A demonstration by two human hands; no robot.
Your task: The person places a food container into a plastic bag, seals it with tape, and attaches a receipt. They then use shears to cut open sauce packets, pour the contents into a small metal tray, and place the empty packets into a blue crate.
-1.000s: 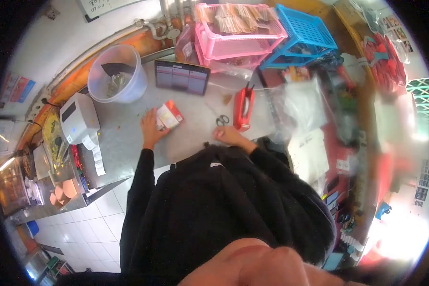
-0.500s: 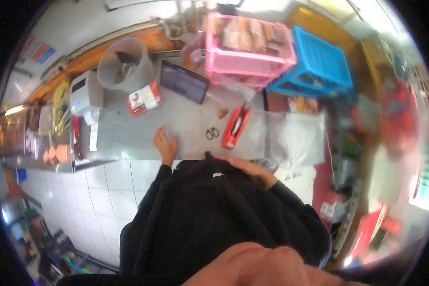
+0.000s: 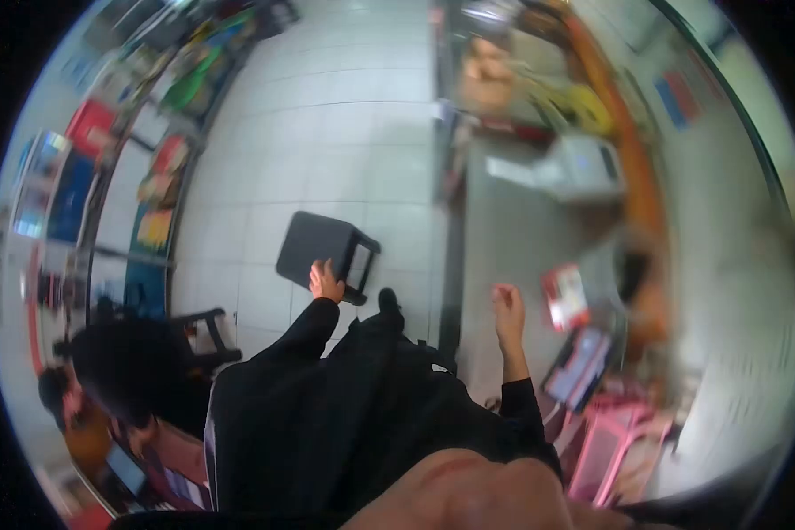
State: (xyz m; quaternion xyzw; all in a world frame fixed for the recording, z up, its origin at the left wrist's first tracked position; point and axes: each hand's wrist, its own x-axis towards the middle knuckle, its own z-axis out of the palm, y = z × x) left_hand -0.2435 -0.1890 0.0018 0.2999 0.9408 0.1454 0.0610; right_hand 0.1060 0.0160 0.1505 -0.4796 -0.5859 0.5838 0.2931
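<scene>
Below me on the floor stands a black stool (image 3: 315,247) with a dark, flat top. My left hand (image 3: 327,283) is over its near edge, fingers spread and overlapping the seat in this view. To the right, my right hand (image 3: 508,314) is over the grey worktable (image 3: 490,238), with its fingers loosely bent and nothing showing in them. Close to that hand lies a red-and-white box (image 3: 565,298). A tablet-like screen (image 3: 579,367) rests nearer to me on the table.
Along the worktable are a white label printer (image 3: 585,168) and a pink crate (image 3: 609,446). Shelving with mixed goods (image 3: 163,177) lines the left side. A person in black (image 3: 128,362) sits at lower left near a laptop (image 3: 125,468). White floor tiles (image 3: 327,132) run between.
My view has swung left from the worktable to the aisle, bringing the stool into sight. My left hand is now over the stool; my right hand has lifted away from my clothing.
</scene>
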